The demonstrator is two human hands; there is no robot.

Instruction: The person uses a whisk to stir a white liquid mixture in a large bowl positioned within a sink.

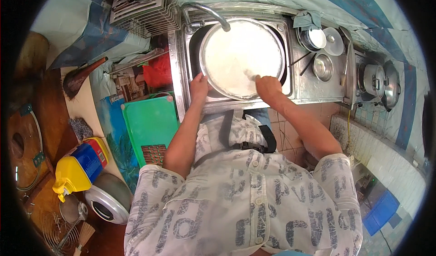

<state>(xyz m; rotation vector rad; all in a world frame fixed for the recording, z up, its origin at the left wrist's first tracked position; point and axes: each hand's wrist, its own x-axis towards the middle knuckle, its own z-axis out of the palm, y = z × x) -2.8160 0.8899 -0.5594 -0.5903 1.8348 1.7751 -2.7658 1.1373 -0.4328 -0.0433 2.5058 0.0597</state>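
Note:
A large round pan (pixel 240 51) with a pale, whitish inside and a metal rim lies across the steel sink (pixel 290 81), under the curved tap (pixel 211 10). My left hand (pixel 199 89) grips the pan's rim at its near left side. Over the near right part of the pan, my right hand (pixel 269 89) is closed, with its knuckles up. A small greyish smudge shows on the pan just beside its fingers; whatever the fingers hold is too blurred to name.
Right of the sink, the steel counter carries a small metal bowl (pixel 323 67), stacked bowls and a lid (pixel 334 41). Pots (pixel 373 81) stand farther right. A wire rack (pixel 144 15) sits at back left. Near left are a green board (pixel 150 122) and a yellow jug (pixel 75 169).

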